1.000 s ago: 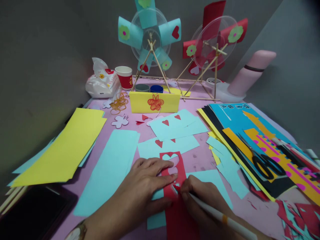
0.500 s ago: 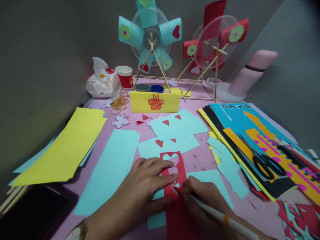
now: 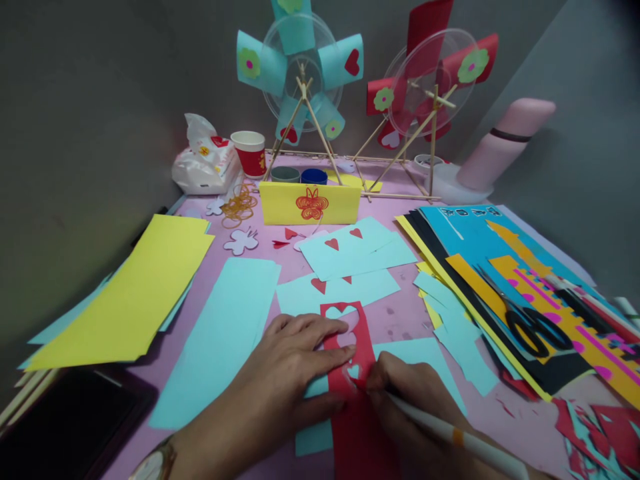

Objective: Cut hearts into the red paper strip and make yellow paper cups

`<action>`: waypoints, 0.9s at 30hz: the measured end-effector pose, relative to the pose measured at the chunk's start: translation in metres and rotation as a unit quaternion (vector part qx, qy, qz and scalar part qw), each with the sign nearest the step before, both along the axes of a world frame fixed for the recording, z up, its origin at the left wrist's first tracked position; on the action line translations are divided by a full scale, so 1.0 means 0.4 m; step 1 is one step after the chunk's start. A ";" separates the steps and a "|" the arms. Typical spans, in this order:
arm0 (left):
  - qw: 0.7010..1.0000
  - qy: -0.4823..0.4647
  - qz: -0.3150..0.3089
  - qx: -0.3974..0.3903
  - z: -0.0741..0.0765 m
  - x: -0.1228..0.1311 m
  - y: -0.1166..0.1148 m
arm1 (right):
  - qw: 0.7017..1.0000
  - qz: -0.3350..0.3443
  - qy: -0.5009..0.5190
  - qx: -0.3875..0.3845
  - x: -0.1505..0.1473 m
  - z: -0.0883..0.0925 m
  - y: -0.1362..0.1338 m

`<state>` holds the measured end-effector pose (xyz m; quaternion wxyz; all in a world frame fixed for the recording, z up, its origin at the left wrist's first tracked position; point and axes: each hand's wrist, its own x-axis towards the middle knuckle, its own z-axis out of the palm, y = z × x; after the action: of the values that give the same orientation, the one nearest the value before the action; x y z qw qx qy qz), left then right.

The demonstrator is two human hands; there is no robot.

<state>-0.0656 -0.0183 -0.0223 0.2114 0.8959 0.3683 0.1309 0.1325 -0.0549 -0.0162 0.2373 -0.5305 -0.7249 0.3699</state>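
Note:
A strip of red paper (image 3: pixel 357 427) with heart-shaped cut-outs lies before me, over pale blue paper (image 3: pixel 314 437). My left hand (image 3: pixel 300 363) presses flat on the strip's left side, fingers spread. In my right hand (image 3: pixel 407 393) is a slim white pen (image 3: pixel 435 423) with an orange band, gripped like a writing tool. Its red-looking tip sits by a small heart-shaped opening in the strip; the fingers partly hide that end. Beyond the strip, small red hearts (image 3: pixel 332 245) rest on pale blue sheets (image 3: pixel 370 257).
Yellow sheets (image 3: pixel 125 293) and a dark flat device (image 3: pixel 65 420) are at left. Black-handled scissors (image 3: pixel 533 330) lie on coloured papers at right, near red and blue scraps (image 3: pixel 600 433). Two paper wheels, blue (image 3: pixel 257 63) and red (image 3: pixel 465 67), stand behind, beside a pink bottle (image 3: pixel 500 147).
My right hand and the pen have shifted slightly right and down. More of the small heart opening shows at the tip. My left hand stays in place.

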 end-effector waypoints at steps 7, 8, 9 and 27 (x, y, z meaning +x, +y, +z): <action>1.000 0.002 0.000 0.003 -0.002 0.000 0.000 | 0.998 0.017 0.046 -0.028 0.007 -0.006 -0.001; 1.000 0.003 -0.001 0.004 -0.002 -0.001 0.000 | 0.998 0.020 0.057 -0.036 0.007 -0.005 -0.001; 1.000 0.004 -0.002 0.005 -0.001 -0.001 0.000 | 0.997 0.022 0.066 -0.042 0.008 -0.004 -0.001; 1.000 0.000 0.002 0.000 0.001 0.000 0.000 | 0.999 -0.021 0.022 -0.014 0.003 0.000 -0.006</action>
<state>-0.0654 -0.0184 -0.0217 0.2107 0.8951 0.3704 0.1312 0.1338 -0.0572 -0.0161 0.2535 -0.5405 -0.7031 0.3864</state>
